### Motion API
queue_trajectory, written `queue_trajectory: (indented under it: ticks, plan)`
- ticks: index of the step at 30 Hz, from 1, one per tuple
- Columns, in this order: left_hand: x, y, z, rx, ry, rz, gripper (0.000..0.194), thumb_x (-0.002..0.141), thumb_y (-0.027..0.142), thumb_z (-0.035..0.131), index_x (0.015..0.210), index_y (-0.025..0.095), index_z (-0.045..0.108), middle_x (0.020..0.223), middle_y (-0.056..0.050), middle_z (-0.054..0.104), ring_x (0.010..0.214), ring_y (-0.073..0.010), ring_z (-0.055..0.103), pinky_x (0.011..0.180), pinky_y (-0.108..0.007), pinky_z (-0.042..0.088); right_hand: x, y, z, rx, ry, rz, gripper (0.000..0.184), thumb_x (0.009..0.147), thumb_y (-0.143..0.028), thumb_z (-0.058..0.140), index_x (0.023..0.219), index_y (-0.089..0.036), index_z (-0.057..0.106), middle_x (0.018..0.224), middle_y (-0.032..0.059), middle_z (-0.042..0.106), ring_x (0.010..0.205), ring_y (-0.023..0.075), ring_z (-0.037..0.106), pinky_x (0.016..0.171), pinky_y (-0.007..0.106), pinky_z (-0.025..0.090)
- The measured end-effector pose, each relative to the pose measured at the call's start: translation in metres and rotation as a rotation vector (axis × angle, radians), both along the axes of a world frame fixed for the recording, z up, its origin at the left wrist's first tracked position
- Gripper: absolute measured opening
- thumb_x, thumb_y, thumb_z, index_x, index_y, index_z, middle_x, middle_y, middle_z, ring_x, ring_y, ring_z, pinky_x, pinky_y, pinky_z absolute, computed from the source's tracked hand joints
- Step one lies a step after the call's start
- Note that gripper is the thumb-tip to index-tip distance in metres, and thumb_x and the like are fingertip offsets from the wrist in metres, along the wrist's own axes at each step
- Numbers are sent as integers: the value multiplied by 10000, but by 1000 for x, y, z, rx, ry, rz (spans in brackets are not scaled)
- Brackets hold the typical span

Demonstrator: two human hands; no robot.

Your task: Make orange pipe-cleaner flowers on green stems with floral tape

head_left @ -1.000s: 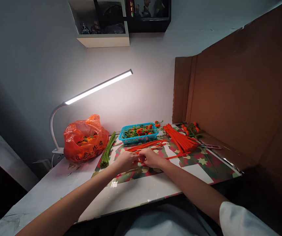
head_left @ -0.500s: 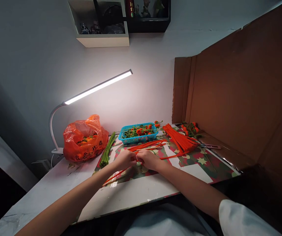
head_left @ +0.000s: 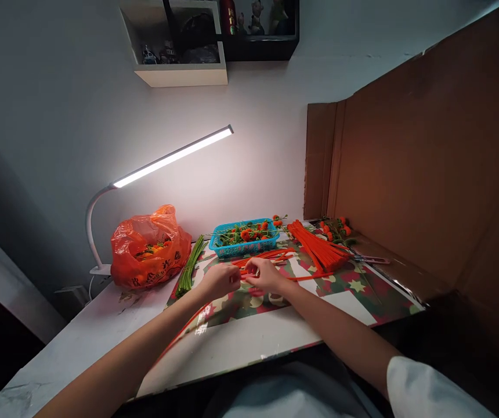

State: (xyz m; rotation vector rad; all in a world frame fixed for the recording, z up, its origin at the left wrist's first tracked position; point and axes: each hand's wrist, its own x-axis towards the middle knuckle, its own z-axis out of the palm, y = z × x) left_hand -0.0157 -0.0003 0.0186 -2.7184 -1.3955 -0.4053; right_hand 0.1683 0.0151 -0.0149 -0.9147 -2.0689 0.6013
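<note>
My left hand [head_left: 220, 283] is closed, fingers curled round a fuzzy orange pipe cleaner [head_left: 185, 330], whose long end trails down to the left past my forearm. Close beside it, my right hand [head_left: 269, 276] has thumb and fingers drawn into a pinch on the same pipe cleaner; the exact spot is small and partly hidden. Just behind the hands lie loose orange pipe cleaners [head_left: 275, 253]. A thick bundle of orange pipe cleaners [head_left: 317, 249] spreads out to the right. On the left lies a bundle of green pipe cleaners [head_left: 191, 268].
A blue basket [head_left: 241, 250] of orange flowers with green stems stands behind. At left are an orange plastic bag [head_left: 145, 276] and a lit lamp [head_left: 175, 155]. More orange flowers [head_left: 335, 228] and pink-handled scissors [head_left: 373, 259] lie near the cardboard wall [head_left: 406, 174].
My hands have drawn slightly apart, and the right fingers have lifted and opened a little. The pipe cleaner's trailing end now hangs farther down and left along my left forearm.
</note>
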Motion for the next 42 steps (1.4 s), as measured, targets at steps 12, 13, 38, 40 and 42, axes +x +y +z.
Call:
queue_trajectory:
  ticks: [12,13,38,40,42]
  plan:
    - [7,-13,-6,400,126,-116,204,834,203,424,728,166,594,675,-34,605,567,-126,542,521,-234,339,6,4,12,-434,24,89,149,748,-132,487,759,-130,635,572,-41,504,505,75,361,492,202,268]
    - [9,-15,-6,371,72,-82,202,840,221,430,747,169,602,681,-32,612,566,-123,541,521,-234,335,6,4,13,-366,7,77,152,747,-119,483,764,-133,633,613,-30,532,537,82,398,519,205,289]
    - [17,-11,-23,126,-487,-3,285,880,292,398,625,174,441,547,34,440,510,-93,333,505,-213,253,-2,-5,11,16,-60,-125,160,847,-149,430,781,-201,566,863,-14,620,904,164,499,777,313,251]
    - [18,-11,-23,113,-508,1,290,875,297,405,617,173,448,544,35,438,511,-93,331,506,-212,256,-3,-4,10,-13,-44,-131,154,832,-139,441,770,-199,568,853,-19,624,900,163,504,787,316,253]
    - [19,-12,-23,86,-539,3,294,868,305,413,610,170,457,546,33,443,516,-93,337,509,-209,264,-3,-5,10,-28,-41,-139,156,818,-129,443,758,-198,569,851,-19,631,898,166,506,787,319,252]
